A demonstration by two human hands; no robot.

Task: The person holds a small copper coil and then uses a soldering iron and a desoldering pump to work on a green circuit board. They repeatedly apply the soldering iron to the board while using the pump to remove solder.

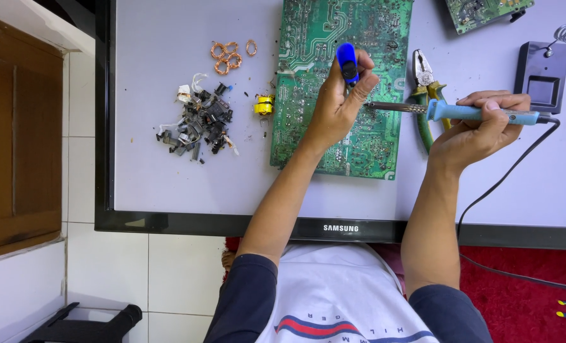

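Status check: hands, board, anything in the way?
Left hand grips blue tool over green circuit board. Right hand holds blue-handled soldering iron. Pliers beside board.

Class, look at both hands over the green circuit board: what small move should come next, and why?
Probably ease the soldering iron in the right hand leftward and down onto the circuit board: its tip hangs beside the left hand, which holds a blue tool.

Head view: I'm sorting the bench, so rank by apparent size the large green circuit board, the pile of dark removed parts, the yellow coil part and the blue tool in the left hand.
1. Large green circuit board
2. Pile of dark removed parts
3. Blue tool and yellow coil part: look alike; the tool is partly hidden in the left hand and nearer the camera, so unranked.
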